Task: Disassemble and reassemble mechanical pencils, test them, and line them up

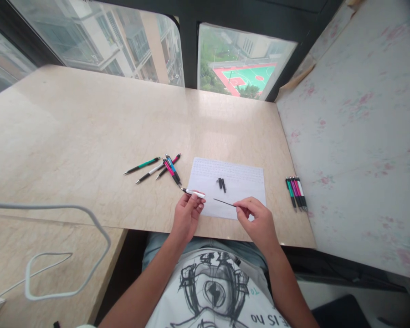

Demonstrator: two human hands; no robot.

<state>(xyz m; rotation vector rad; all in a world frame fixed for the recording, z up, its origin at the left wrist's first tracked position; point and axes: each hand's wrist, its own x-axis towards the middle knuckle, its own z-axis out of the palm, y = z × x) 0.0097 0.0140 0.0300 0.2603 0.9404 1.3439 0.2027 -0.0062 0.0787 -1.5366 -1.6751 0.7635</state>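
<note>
Bottom centre of the frame: my white T-shirt with a black sketch print (212, 287) meets the near edge of a beige marble-look tabletop (89, 136). At lower left, a looped white cable (66, 255) lies on a second, lower beige surface. Just above the shirt, my left hand (187, 214) pinches a white plastic pen barrel (195, 193) between thumb and fingertips, its dark tip pointing toward the left of the frame, at the lower left corner of a white sheet of paper (242, 182). My right hand (258, 219), a little apart and right of centre, is closed on one end of a thin black ink refill (224, 202); the refill runs left across the sheet toward the barrel and stops short of it. Farther up, at mid-sheet, two small black pen parts (222, 183) lie side by side. Left of the paper, a loose scatter of coloured click pens (164, 167) fans across the table, while a neat row of coloured click pens (296, 192) lies near the right table edge, beside a pale floral-papered wall (355, 136). Along the top of the frame, a dark-framed window (187, 41) looks down on apartment blocks and a red-and-green sports court.
</note>
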